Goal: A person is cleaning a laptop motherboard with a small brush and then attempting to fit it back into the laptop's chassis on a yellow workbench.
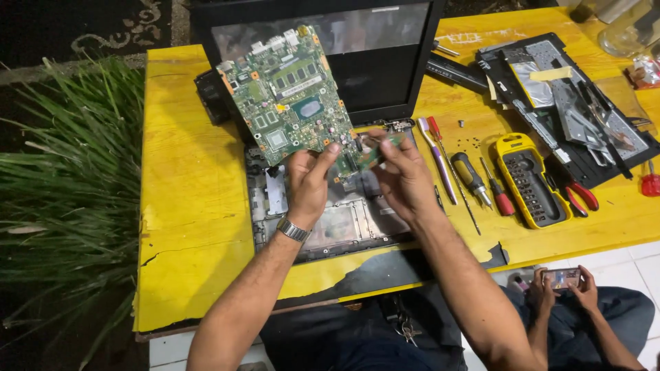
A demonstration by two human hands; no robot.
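Observation:
A green laptop motherboard (pixel 285 96) is held tilted above an opened laptop base (pixel 344 220) on a yellow table (pixel 189 206). My left hand (pixel 308 182), with a metal watch on the wrist, grips the board's lower edge. My right hand (pixel 402 175) pinches a small green card (pixel 377 150) at the board's lower right corner. The laptop's dark screen (pixel 375 62) stands up behind the board.
Right of the laptop lie several screwdrivers (pixel 474 178), a yellow bit case (pixel 533 182), red-handled pliers (pixel 577 189) and a black panel with metal parts (pixel 570 103). Tall grass (pixel 62 172) borders the left. Another person's hands hold a phone (pixel 562 278) at the lower right.

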